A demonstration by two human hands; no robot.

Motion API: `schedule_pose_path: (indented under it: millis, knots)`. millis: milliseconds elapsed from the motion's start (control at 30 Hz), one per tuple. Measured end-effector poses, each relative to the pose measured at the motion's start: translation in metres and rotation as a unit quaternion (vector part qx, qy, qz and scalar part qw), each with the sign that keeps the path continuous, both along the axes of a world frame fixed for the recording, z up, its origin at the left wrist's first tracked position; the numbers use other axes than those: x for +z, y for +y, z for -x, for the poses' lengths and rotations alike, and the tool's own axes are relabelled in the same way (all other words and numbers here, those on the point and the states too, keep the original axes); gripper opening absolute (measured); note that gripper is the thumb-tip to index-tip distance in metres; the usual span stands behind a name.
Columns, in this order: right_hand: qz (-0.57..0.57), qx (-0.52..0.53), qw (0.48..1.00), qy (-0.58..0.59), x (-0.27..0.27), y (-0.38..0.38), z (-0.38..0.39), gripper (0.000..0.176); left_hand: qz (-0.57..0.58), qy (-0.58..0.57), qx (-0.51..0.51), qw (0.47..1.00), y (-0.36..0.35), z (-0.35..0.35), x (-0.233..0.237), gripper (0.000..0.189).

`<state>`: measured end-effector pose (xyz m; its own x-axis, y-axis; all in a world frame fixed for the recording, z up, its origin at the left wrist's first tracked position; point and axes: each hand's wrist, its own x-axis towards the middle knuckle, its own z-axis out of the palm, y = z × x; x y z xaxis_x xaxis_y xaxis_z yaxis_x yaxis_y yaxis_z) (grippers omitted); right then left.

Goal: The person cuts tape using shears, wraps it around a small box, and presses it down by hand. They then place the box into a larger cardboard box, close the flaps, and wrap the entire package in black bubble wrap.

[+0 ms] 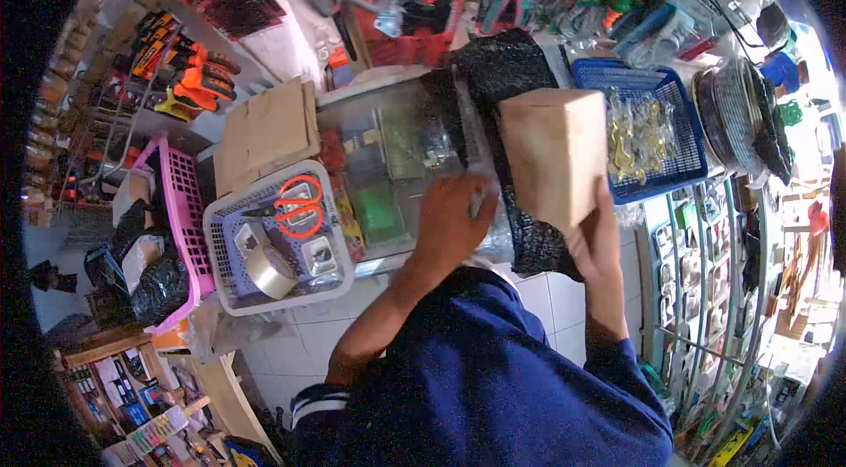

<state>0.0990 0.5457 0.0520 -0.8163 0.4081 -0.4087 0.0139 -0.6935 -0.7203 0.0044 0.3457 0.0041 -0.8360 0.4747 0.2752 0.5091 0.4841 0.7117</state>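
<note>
A plain brown cardboard box (555,154) is tilted upright over the right part of the glass counter. My right hand (599,242) grips it from its lower right side, fingers against the cardboard. My left hand (454,216) hovers over the counter to the left of the box, fingers curved and apart, with nothing visible in them. Black bubble wrap (507,62) runs across the counter under the box, with clear plastic (496,233) along its left side. The box hides part of the wrap.
A grey-white basket (344,286) at left holds orange-handled scissors (300,205) and a tape roll (269,271). Flattened cardboard (269,137) and a pink basket (189,238) stand beyond. At right, a blue basket (696,145) contains bagged brass-coloured pieces (639,137). Packaged tools hang behind.
</note>
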Motion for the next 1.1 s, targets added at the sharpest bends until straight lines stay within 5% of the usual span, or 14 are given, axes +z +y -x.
schedule_pose_path:
  millis: [233,533,633,767,933,967,1000,1100]
  knots:
    - [0.033,-0.098,0.994,0.044,0.011,0.060,-0.052,0.058,0.168,0.115,0.203,0.958,0.108,0.082,-0.043,0.046]
    - [0.028,-0.084,0.993,0.073,-0.004,0.087,-0.063,0.059,0.180,0.132,0.203,0.953,0.109,0.093,-0.047,0.027]
    - [0.030,-0.076,0.995,0.064,-0.005,0.085,-0.062,0.060,0.072,0.127,0.186,0.972,0.081,0.091,-0.035,0.022]
    - [0.026,-0.053,0.996,0.059,-0.008,0.073,-0.058,0.060,-0.111,-0.051,0.185,0.975,0.032,0.067,-0.022,0.022]
    - [0.045,0.059,0.993,0.088,-0.040,0.047,-0.054,0.063,-0.414,-0.260,0.171,0.855,0.005,0.055,-0.007,0.027]
    - [0.004,0.072,0.994,0.083,-0.033,0.037,-0.052,0.063,-0.411,-0.253,0.190,0.855,0.002,0.047,0.005,0.026]
    - [0.118,0.056,0.988,0.084,-0.039,0.035,-0.045,0.063,-0.408,-0.246,0.209,0.854,0.001,0.038,0.023,0.026]
    - [0.144,0.065,0.982,0.101,-0.045,0.033,-0.037,0.058,-0.332,-0.254,0.190,0.888,-0.026,0.057,-0.011,0.022]
